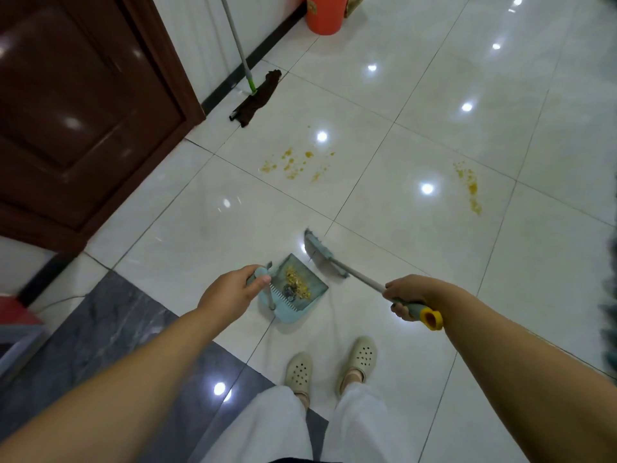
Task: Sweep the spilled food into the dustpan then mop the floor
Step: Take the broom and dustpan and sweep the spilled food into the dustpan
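My left hand [230, 290] grips the top of the upright handle of a light blue dustpan [314, 289] standing on the white tiles; yellow crumbs and dark debris lie inside it. My right hand [405, 294] grips the broom handle near its yellow end cap, and the blue broom head [322, 253] sits just right of the pan's mouth. Yellow food smears [293, 162] mark the floor ahead, with a second streak [470, 188] farther right. A mop [255, 95] with a brown cloth head leans against the wall beyond.
A dark wooden door [83, 105] fills the left side. An orange bucket [325, 13] stands by the far wall. A grey marble strip [100, 335] runs at lower left beside a red and white object [15, 325]. My feet in cream clogs [332, 364] stand behind the dustpan.
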Demonstrator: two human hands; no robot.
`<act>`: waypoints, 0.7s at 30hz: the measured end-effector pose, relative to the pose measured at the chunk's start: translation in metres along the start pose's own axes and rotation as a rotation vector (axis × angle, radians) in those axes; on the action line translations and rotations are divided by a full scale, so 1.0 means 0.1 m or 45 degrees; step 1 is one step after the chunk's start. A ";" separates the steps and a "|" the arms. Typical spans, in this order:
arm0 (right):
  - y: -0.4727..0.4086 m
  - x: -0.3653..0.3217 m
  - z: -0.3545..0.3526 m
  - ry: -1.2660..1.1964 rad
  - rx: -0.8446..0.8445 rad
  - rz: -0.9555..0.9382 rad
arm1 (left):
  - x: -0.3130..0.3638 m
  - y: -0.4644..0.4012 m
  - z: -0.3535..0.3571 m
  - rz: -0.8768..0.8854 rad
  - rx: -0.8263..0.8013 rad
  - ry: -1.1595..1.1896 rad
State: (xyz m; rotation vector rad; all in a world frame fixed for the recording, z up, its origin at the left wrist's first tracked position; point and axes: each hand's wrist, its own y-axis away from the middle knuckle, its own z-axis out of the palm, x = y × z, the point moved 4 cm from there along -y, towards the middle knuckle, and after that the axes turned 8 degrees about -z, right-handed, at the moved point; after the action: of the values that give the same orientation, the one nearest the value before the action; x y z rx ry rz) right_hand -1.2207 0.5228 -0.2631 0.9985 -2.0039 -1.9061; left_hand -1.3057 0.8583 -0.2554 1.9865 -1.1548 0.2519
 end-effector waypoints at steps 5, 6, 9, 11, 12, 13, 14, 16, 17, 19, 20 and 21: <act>0.10 -0.01 0.18 -0.032 -0.196 0.032 | -0.07 0.01 -0.03 -0.032 0.010 -0.006; 0.13 0.00 0.19 -0.030 -0.214 0.038 | -0.09 0.02 -0.04 -0.038 0.010 0.000; 0.22 0.02 0.16 -0.003 -0.174 0.032 | -0.14 0.05 -0.07 -0.052 0.016 0.015; 0.25 0.01 0.11 0.019 -0.121 0.010 | -0.18 0.10 -0.08 -0.050 0.012 0.017; 0.26 -0.01 0.08 0.028 -0.092 -0.001 | -0.20 0.13 -0.08 -0.052 0.008 0.030; 0.26 -0.03 0.04 0.035 -0.067 -0.011 | -0.23 0.15 -0.09 -0.057 0.005 0.049; 0.25 -0.06 0.01 0.038 -0.047 -0.015 | -0.26 0.18 -0.10 -0.066 0.005 0.066; 0.22 -0.11 -0.02 0.033 -0.017 -0.004 | -0.33 0.23 -0.13 -0.094 0.004 0.085; 0.20 -0.13 -0.02 0.031 -0.005 0.005 | -0.37 0.25 -0.15 -0.106 0.005 0.092; 0.14 -0.16 0.02 0.056 0.018 0.016 | -0.44 0.29 -0.18 -0.116 0.017 0.100; 0.11 -0.16 0.06 0.072 0.019 0.018 | -0.48 0.30 -0.18 -0.120 0.025 0.102; 0.09 -0.17 0.13 0.079 0.010 0.019 | -0.52 0.31 -0.18 -0.125 0.029 0.106</act>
State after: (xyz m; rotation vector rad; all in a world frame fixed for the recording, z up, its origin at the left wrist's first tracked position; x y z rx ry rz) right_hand -1.2184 0.5424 -0.2521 1.0294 -1.9804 -1.8377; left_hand -1.3560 0.8967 -0.2535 2.0263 -1.0031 0.2954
